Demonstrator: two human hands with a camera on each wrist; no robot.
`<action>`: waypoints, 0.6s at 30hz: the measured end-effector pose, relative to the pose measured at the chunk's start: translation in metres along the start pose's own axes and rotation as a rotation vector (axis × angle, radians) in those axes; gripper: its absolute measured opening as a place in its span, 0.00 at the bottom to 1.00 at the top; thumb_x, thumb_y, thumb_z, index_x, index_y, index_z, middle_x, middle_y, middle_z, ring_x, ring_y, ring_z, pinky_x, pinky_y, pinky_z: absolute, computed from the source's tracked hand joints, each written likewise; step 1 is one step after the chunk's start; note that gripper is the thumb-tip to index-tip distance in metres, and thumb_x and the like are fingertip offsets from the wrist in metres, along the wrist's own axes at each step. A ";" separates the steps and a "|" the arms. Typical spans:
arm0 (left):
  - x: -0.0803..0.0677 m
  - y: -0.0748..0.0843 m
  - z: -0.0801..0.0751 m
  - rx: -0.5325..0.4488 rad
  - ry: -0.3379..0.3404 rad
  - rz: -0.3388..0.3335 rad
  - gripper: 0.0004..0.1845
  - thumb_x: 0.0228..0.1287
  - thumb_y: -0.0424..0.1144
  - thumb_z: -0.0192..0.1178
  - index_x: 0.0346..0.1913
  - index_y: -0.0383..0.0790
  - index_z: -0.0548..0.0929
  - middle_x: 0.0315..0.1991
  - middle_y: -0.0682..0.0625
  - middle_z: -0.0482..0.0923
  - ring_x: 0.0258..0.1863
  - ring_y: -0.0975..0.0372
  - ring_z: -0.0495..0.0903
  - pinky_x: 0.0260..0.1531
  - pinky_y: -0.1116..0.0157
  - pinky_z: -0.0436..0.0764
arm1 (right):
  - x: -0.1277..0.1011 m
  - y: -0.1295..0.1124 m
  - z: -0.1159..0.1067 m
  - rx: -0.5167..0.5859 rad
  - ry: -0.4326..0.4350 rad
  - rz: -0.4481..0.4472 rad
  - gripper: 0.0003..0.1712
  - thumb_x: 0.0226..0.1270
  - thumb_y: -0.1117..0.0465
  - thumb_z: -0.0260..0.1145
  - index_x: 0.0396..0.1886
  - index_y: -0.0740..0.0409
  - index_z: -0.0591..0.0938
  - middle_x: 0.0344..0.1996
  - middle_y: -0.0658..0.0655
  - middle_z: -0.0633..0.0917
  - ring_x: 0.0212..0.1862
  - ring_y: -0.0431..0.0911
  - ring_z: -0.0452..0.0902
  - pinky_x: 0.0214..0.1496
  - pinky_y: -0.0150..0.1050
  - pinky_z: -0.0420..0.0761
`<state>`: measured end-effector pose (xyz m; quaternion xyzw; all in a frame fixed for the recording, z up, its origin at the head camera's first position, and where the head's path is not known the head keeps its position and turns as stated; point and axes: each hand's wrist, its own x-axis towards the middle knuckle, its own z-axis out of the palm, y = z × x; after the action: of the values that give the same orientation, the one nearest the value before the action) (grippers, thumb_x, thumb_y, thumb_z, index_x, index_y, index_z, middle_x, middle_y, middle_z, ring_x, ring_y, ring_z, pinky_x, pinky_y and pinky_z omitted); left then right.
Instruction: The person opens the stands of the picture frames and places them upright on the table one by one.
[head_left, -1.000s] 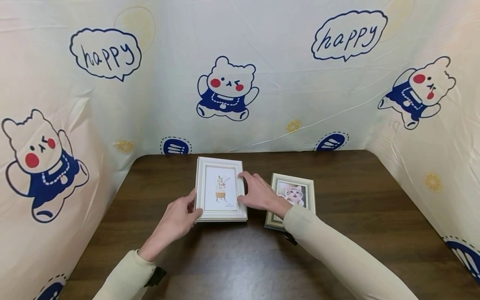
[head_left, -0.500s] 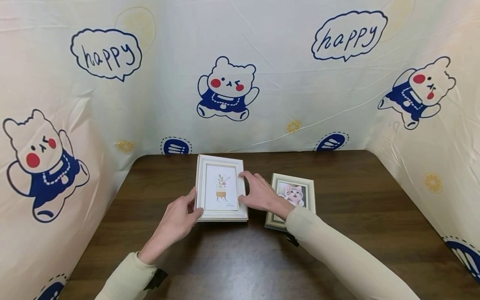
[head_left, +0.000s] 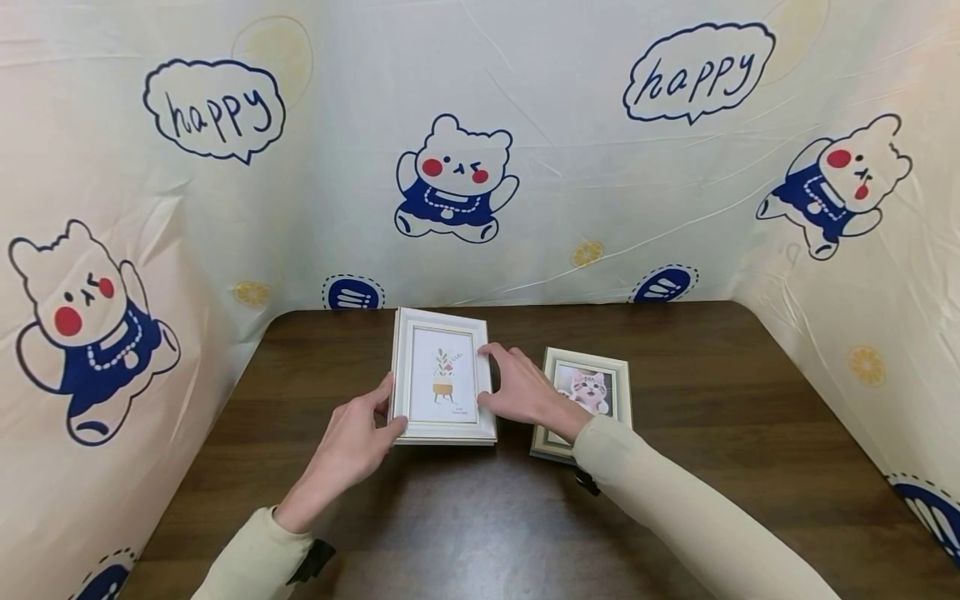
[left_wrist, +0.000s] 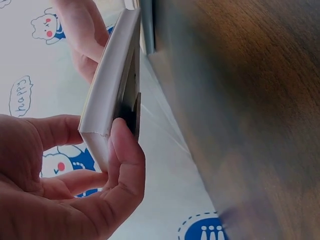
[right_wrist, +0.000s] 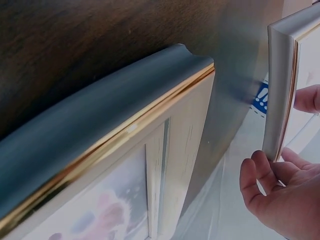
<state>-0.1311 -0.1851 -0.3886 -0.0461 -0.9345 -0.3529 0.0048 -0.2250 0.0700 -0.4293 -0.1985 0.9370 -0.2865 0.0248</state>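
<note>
A white picture frame (head_left: 442, 383) with a potted-plant print is raised off the table in both hands, facing up and tilted. My left hand (head_left: 356, 433) grips its near left corner, thumb on the front edge. In the left wrist view, fingertips (left_wrist: 125, 140) curl behind that corner, by a dark stand on the back. My right hand (head_left: 525, 387) pinches the right side, thumb and forefinger spread along the edge. Below the right wrist lies a cream picture frame (head_left: 588, 387) with a kitten photo, partly hidden by the sleeve. Its gold-lined edge (right_wrist: 140, 120) fills the right wrist view.
The dark wooden table (head_left: 450, 533) has rounded far corners. A pale curtain (head_left: 555, 192) printed with cartoon bears and "happy" bubbles surrounds it at the back and both sides.
The white frame's far edge has risen slightly, and the frame has shifted a touch to the right. Both hands keep their hold and barely move. The kitten frame stays put.
</note>
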 end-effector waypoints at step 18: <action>-0.005 0.006 0.000 -0.093 0.029 -0.041 0.40 0.68 0.34 0.69 0.79 0.30 0.65 0.42 0.42 0.82 0.22 0.58 0.73 0.18 0.64 0.71 | -0.002 0.001 0.000 0.034 0.012 -0.024 0.40 0.62 0.54 0.70 0.75 0.50 0.71 0.60 0.63 0.81 0.52 0.51 0.75 0.46 0.47 0.78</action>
<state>-0.1254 -0.1812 -0.3854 -0.0218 -0.9177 -0.3965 0.0091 -0.2232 0.0715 -0.4294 -0.2075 0.9297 -0.3038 0.0190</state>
